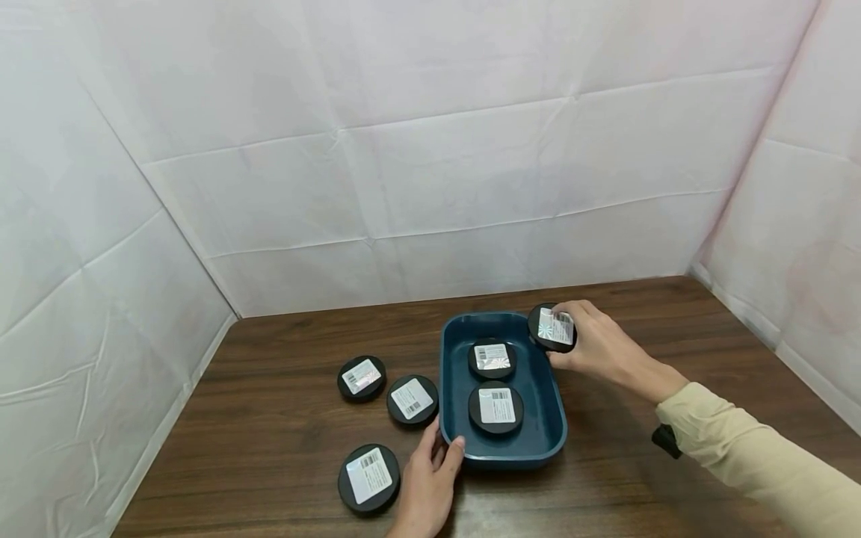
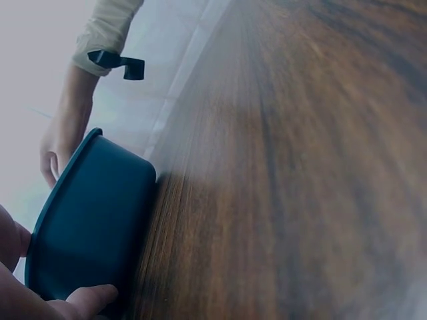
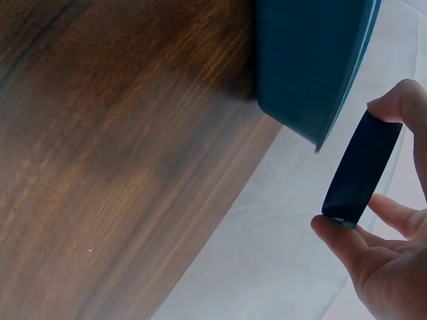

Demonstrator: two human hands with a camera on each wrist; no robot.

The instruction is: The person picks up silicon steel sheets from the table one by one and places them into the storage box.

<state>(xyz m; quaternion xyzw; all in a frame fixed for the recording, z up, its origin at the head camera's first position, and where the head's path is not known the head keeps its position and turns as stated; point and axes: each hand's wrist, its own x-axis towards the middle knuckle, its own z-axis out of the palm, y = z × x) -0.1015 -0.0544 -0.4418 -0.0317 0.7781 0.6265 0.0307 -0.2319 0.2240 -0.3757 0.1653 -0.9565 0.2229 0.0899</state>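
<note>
My right hand [image 1: 592, 347] pinches a flat black round case [image 1: 543, 336] with a white barcode label. It holds the case in the air over the right rim of a dark blue tray [image 1: 558, 418]. In the right wrist view the thumb and fingers grip the case [image 3: 363, 167] by its edge, beside the tray wall [image 3: 307, 67]. Two similar cases lie inside the tray, one [image 1: 492, 370] behind the other [image 1: 495, 422]. My left hand [image 1: 427, 482] holds the tray's near left corner, its fingers against the wall [image 2: 100, 213].
Left of the tray, three more labelled black cases lie on the brown wooden table [image 1: 269, 448]: one far left [image 1: 361, 394], one close to the tray [image 1: 412, 418], one nearer [image 1: 368, 504]. White sheeting [image 1: 437, 172] encloses the table's back and sides.
</note>
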